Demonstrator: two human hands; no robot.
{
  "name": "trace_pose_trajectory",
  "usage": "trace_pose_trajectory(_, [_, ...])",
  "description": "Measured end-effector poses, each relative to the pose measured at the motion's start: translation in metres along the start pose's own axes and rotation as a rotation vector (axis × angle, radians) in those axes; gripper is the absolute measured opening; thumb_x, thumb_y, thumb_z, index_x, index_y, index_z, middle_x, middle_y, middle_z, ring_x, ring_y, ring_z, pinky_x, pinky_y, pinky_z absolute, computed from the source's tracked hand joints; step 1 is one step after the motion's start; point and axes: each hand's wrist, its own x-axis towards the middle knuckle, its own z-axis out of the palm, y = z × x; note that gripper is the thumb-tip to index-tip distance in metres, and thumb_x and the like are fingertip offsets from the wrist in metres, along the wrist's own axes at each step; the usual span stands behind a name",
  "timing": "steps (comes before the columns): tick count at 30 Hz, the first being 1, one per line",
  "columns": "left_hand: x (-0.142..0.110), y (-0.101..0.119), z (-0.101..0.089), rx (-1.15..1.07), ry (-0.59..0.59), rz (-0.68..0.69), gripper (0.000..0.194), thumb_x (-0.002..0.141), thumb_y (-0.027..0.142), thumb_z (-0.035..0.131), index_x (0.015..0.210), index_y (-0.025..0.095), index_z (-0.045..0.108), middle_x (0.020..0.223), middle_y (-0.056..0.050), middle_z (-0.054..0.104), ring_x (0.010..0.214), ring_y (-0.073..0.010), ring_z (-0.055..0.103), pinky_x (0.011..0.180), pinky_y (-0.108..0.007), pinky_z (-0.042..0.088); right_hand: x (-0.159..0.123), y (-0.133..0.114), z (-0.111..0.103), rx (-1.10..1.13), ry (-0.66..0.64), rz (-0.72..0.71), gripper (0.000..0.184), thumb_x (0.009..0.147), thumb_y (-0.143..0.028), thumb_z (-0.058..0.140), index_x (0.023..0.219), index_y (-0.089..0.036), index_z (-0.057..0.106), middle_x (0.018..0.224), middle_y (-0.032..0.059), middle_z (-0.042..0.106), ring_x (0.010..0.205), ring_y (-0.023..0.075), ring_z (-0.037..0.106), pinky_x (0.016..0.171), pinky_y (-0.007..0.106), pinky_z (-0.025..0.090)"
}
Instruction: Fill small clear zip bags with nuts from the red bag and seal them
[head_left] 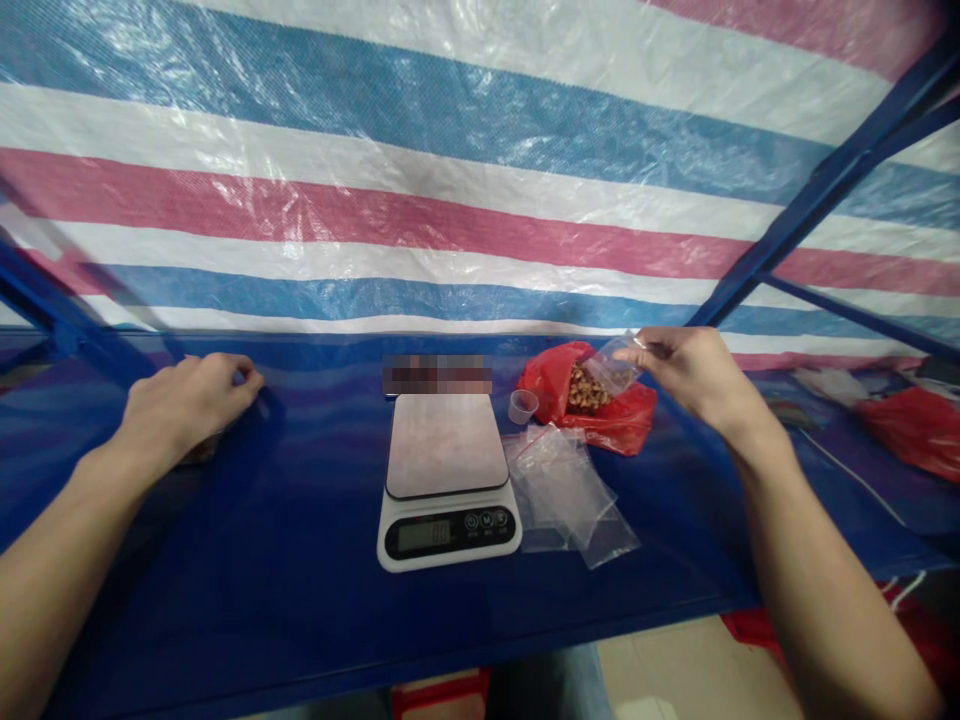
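My right hand [694, 375] pinches a clear, thin piece of plastic, seemingly a small bag [616, 366], over an open red plastic bag [551, 375]. Brown nut-like pieces [587, 390] fill the mouth of the red bag. At the left, my left hand [187, 400] has its fingers curled down near the table; a dark item [199, 450] shows partly beneath it, its kind hidden. Between the hands stands a white kitchen scale [450, 450] with a bare plate and a display that seems to show zeros.
Clear zip bags [570, 495] lie spread right of the scale, beside a small clear cup [523, 405]. A blurred-out flat object [437, 376] sits behind the scale. Blue metal bars [795, 200] frame both sides, with a striped sheet [450, 220] behind. Another red bag [919, 430] lies far right.
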Motion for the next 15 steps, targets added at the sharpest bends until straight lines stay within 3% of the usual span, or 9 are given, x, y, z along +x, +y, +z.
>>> trace_pose_trajectory(3, [0.0011,0.0,0.0004,-0.005,0.001,-0.002,0.059,0.097,0.059,0.03,0.127,0.028,0.071,0.123,-0.019,0.074,0.118,-0.0459,0.07,0.095,-0.053,0.055,0.0016,-0.0021,0.0003,-0.012,-0.001,-0.065,0.055,0.1,-0.065,0.05,0.073,-0.019,0.065,0.067,0.0089,0.069,0.06,0.0224,0.06,0.061,0.035,0.043])
trace_pose_trajectory(7, [0.0012,0.0,0.0005,-0.005,0.004,-0.003,0.061,0.097,0.059,0.03,0.13,0.028,0.07,0.123,-0.019,0.074,0.117,-0.0456,0.07,0.094,-0.053,0.056,0.0028,-0.0022,0.004,0.107,-0.004,-0.077,0.042,0.096,-0.06,0.061,0.083,-0.021,0.067,0.079,0.0109,0.076,0.069,0.0256,0.068,0.067,0.037,0.049])
trace_pose_trajectory(11, [-0.0006,0.0001,-0.0006,0.001,0.013,-0.006,0.062,0.097,0.059,0.03,0.132,0.027,0.07,0.125,-0.019,0.074,0.119,-0.0451,0.07,0.096,-0.053,0.055,0.0024,-0.001,0.0041,0.119,-0.003,-0.031,0.051,0.094,-0.069,0.061,0.08,-0.021,0.068,0.074,0.01,0.074,0.066,0.0248,0.066,0.063,0.036,0.048])
trace_pose_trajectory(15, [-0.0007,-0.0011,-0.0003,-0.001,0.015,-0.007,0.062,0.098,0.06,0.031,0.134,0.027,0.069,0.126,-0.019,0.074,0.12,-0.0456,0.069,0.096,-0.053,0.055,0.0024,0.0002,0.0039,0.077,0.036,-0.042,0.052,0.096,-0.07,0.057,0.079,-0.022,0.07,0.083,0.0124,0.076,0.072,0.0285,0.069,0.069,0.041,0.05])
